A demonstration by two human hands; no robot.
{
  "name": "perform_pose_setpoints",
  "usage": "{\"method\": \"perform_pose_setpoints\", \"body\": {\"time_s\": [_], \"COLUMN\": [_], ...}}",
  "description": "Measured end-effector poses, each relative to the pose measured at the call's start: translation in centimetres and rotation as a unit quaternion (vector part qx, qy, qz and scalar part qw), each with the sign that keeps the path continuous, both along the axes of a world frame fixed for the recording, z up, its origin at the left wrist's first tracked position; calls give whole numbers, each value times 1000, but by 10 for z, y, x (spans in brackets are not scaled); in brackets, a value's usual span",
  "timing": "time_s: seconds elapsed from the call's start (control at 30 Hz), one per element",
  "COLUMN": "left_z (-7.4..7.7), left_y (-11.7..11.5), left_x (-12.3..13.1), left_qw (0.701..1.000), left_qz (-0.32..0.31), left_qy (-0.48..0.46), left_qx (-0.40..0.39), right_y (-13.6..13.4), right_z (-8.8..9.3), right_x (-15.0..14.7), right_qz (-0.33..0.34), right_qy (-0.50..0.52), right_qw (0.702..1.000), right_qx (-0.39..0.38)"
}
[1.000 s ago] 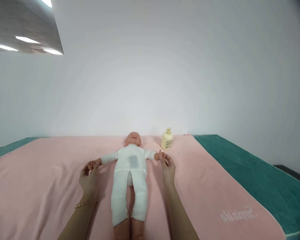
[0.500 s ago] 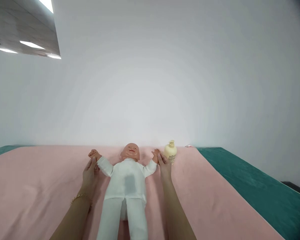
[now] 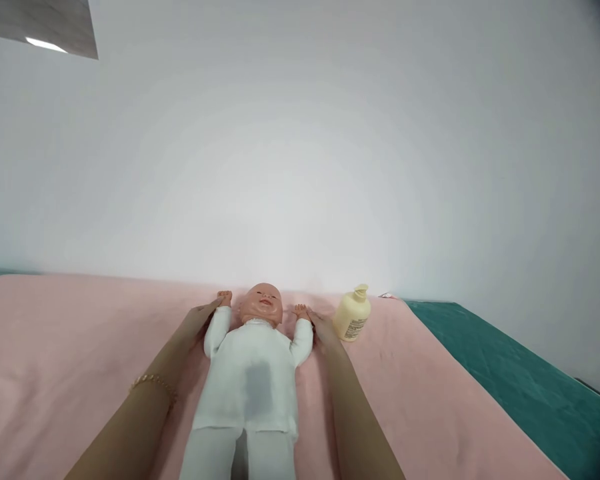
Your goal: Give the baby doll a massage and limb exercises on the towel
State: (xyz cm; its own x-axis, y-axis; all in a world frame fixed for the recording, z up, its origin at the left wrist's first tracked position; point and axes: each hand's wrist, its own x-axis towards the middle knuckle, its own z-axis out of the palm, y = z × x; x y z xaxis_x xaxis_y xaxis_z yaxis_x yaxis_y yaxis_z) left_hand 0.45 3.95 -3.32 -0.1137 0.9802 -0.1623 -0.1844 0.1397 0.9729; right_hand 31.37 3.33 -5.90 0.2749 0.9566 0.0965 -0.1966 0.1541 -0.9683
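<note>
A baby doll (image 3: 253,373) in white clothes lies on its back, head toward the wall, both arms bent up beside its head. My left hand (image 3: 200,321) is at the doll's raised hand on the left, fingers closed about its wrist. On the other side, my right hand (image 3: 325,331) has its fingertips at the doll's other wrist, closed on it; part of this grip is hidden. Just right of my right hand stands a pale yellow pump bottle (image 3: 353,317), slightly tilted in view. A grey patch marks the front of the doll's shirt.
A pink sheet (image 3: 405,400) lies under the doll, over a green surface (image 3: 510,367) that shows at the right and far left. A plain white wall (image 3: 300,147) rises right behind. A small printed item (image 3: 387,295) lies at the sheet's back edge.
Both of the doll's arms have moved from spread outward to bent up close to its head, my hands moving inward with them. The view has shifted, so the bottle appears farther right.
</note>
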Motion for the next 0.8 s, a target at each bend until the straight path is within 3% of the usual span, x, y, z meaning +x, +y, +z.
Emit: {"method": "perform_pose_setpoints", "body": {"time_s": [0.13,0.37,0.6,0.8], "left_z": [4,2,8,14], "left_y": [3,2,-17,-39], "left_x": [0,5,6,7], "left_qw": [998,999,999,994], "left_qz": [-25,2,19,74], "left_qy": [-3,2,18,15], "left_qx": [-52,-37,19,82], "right_y": [3,2,-9,-37], "right_z": [-5,-3,4,22], "right_x": [2,3,2,-1], "right_qz": [5,-5,-47,-116], "right_qy": [-12,-27,-23,-11], "right_qw": [1000,999,998,990], "right_qx": [-27,-27,31,76]}}
